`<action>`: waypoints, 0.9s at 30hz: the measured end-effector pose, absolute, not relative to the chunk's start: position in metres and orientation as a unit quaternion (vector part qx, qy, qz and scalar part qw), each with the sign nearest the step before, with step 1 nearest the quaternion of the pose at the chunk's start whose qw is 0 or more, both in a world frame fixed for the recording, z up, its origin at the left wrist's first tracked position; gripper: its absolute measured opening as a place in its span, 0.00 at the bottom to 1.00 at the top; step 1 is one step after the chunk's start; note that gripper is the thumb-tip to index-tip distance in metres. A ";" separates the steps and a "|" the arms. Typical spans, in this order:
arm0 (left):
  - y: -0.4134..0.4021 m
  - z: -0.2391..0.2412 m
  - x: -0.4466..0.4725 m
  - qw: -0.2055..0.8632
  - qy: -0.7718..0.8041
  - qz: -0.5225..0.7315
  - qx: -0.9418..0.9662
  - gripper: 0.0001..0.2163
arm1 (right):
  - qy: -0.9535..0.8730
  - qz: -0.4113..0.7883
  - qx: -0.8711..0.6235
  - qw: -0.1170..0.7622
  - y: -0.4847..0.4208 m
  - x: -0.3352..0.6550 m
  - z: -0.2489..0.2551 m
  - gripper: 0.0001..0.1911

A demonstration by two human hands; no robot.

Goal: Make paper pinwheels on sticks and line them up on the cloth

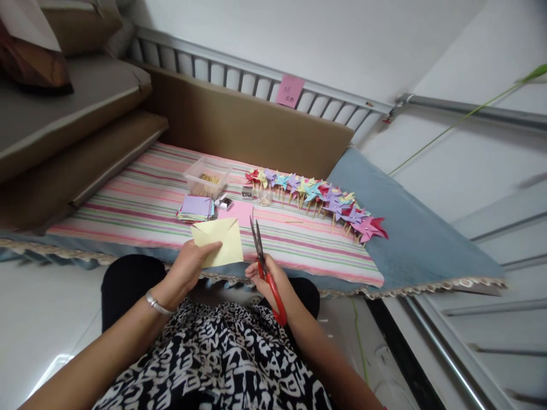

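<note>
My left hand pinches a pale yellow paper square by its lower left corner, holding it up over the front edge of the striped cloth. The paper shows creases or cuts running toward its middle. My right hand grips red-handled scissors, blades pointing up and away, just right of the paper and apart from it. A silver bracelet sits on my left wrist.
A row of several coloured paper pinwheels on sticks lies across the cloth. A clear plastic box, a stack of coloured paper squares and a pink sheet sit behind the yellow paper. A cardboard panel stands at the back.
</note>
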State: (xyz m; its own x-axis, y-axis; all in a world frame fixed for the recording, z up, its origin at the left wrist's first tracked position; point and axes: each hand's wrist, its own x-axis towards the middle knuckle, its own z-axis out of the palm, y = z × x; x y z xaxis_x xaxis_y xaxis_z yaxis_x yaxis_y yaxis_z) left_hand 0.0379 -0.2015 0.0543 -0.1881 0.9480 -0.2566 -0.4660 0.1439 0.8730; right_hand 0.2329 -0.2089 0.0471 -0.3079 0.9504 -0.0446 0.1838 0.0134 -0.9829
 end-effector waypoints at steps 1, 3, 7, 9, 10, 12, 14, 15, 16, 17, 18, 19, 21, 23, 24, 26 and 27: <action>-0.201 0.055 0.035 0.584 0.484 0.599 0.256 0.23 | -0.631 0.521 -0.464 0.339 -0.213 0.239 0.047 0.19; -0.201 0.057 0.031 0.591 0.489 0.586 0.262 0.21 | -0.672 0.512 -0.452 0.285 -0.221 0.251 0.051 0.19; -0.201 0.060 0.027 0.594 0.503 0.562 0.279 0.21 | -0.716 0.494 -0.460 0.180 -0.233 0.266 0.063 0.18; -0.201 0.060 0.026 0.592 0.503 0.561 0.286 0.22 | -0.717 0.485 -0.475 0.159 -0.236 0.269 0.067 0.17; -0.201 0.060 0.026 0.594 0.499 0.560 0.290 0.22 | -0.717 0.485 -0.477 0.153 -0.237 0.269 0.068 0.16; -0.201 0.060 0.026 0.600 0.492 0.558 0.295 0.23 | -0.719 0.487 -0.474 0.143 -0.237 0.269 0.068 0.16; -0.202 0.061 0.026 0.607 0.484 0.556 0.297 0.23 | -0.720 0.488 -0.475 0.135 -0.238 0.268 0.069 0.15; -0.202 0.062 0.026 0.610 0.481 0.556 0.296 0.23 | -0.719 0.488 -0.477 0.131 -0.238 0.267 0.070 0.15; -0.203 0.062 0.026 0.612 0.478 0.556 0.296 0.23 | -0.717 0.490 -0.480 0.127 -0.238 0.267 0.070 0.14; -0.203 0.063 0.026 0.614 0.475 0.556 0.297 0.23 | -0.715 0.492 -0.481 0.124 -0.238 0.266 0.071 0.14; -0.204 0.064 0.026 0.616 0.474 0.555 0.298 0.23 | -0.714 0.494 -0.481 0.121 -0.237 0.266 0.072 0.14; -0.204 0.065 0.026 0.617 0.473 0.554 0.298 0.22 | -0.714 0.497 -0.479 0.118 -0.237 0.266 0.073 0.14; -0.205 0.065 0.026 0.618 0.471 0.553 0.299 0.22 | -0.718 0.498 -0.473 0.114 -0.237 0.266 0.074 0.14; -0.205 0.065 0.026 0.619 0.472 0.554 0.297 0.22 | -0.720 0.497 -0.471 0.115 -0.236 0.266 0.073 0.14; -0.205 0.065 0.026 0.619 0.473 0.552 0.297 0.22 | -0.718 0.496 -0.473 0.118 -0.236 0.266 0.072 0.13; -0.205 0.064 0.027 0.622 0.475 0.548 0.296 0.22 | -0.714 0.498 -0.477 0.123 -0.236 0.266 0.071 0.13; -0.205 0.064 0.028 0.623 0.476 0.546 0.295 0.22 | -0.712 0.498 -0.479 0.125 -0.236 0.266 0.070 0.13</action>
